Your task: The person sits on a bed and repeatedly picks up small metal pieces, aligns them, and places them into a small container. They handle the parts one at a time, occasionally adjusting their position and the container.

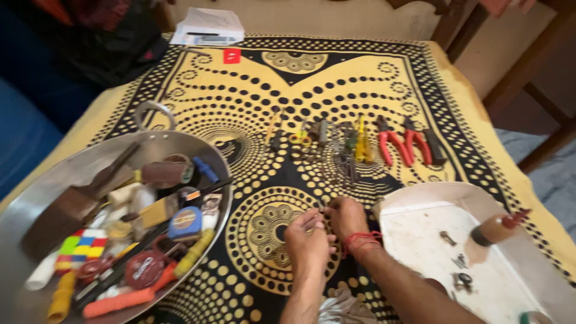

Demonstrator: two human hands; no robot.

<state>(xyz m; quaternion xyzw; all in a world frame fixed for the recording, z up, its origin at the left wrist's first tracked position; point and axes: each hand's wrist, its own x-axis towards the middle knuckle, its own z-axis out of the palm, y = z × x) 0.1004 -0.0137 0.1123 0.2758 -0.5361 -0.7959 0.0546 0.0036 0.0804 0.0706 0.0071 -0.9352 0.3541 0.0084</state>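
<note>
Yellow-and-black patterned cloth (pixel 360 78) covers the table. At lower centre, a small item, too tiny to ID, is pinched between left hand (pixel 308 240) and right hand (pixel 347 217), fingers curled shut on it. Red pliers (pixel 393 146) & other tools are laid in a row above. Steel pan (pixel 36 192) sits lower left w/ misc. items, white tray (pixel 420 198) lower right.

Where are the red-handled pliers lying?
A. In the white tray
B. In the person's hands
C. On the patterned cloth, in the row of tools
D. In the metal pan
C: the pliers lie on the cloth in the tool row, beyond both hands.
</note>
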